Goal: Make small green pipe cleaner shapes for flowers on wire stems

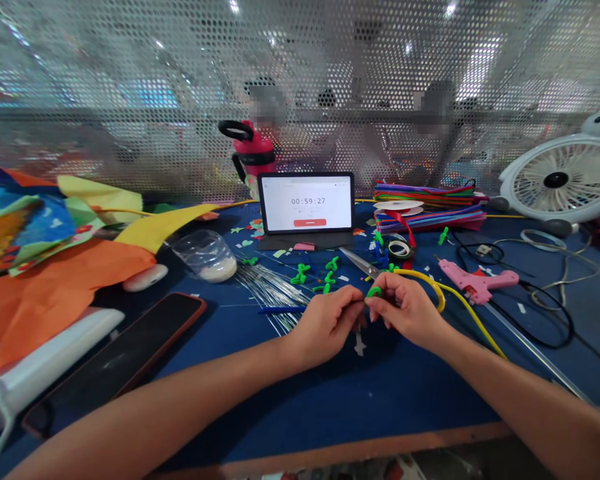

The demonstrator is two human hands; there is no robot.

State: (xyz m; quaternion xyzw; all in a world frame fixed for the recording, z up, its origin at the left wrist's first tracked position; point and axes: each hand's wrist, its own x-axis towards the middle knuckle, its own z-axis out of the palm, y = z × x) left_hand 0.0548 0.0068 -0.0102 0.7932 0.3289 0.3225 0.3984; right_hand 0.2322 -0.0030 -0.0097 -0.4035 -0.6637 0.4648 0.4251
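Observation:
My right hand pinches a small green pipe-cleaner piece between thumb and fingertips. Close beside it, my left hand has its fingers pressed together at the piece's left side; what they grip is too small to make out. A small grey arrow-like shape shows just below my hands. Behind them lie scissors with yellow handles, partly covered by my right hand. Several bent green pieces rest on the blue table beyond my left hand, near a bundle of thin silver wires.
A tablet stands at the back, with a pink bottle behind it. A pink glue gun, pipe cleaners and a fan are right. A plastic cup, phone and orange sheets lie left.

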